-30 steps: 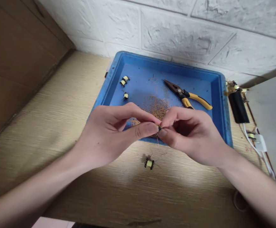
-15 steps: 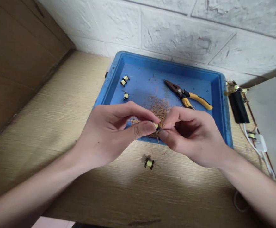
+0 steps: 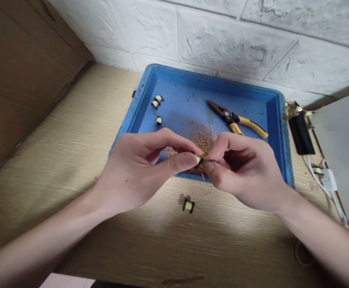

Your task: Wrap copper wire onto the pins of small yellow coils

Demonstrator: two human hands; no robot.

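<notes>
Between the thumb and forefinger of my left hand (image 3: 150,168) is a small transformer coil (image 3: 198,161), yellow-taped with a black pinned end; most of it is covered by the fingers. My right hand (image 3: 237,170) pinches a thin copper wire (image 3: 207,156) at the coil's black end. Both hands are over the front edge of a blue tray (image 3: 222,82). Beneath them in the tray lies a heap of copper wire clippings (image 3: 202,136). A second transformer coil (image 3: 188,205) with loose wire ends rests on the table just below the hands.
Needle-nose pliers (image 3: 237,119) with yellow and black handles lie in the tray's right half. Several finished-looking coils (image 3: 156,101) sit at its left. Right of the tray are a black block (image 3: 302,135), a white plug (image 3: 329,180) with cable, and more coils. A white brick wall (image 3: 210,40) stands behind.
My right fingers have shifted slightly right, away from the coil, and more of its black end shows. My left hand has stayed in place.
</notes>
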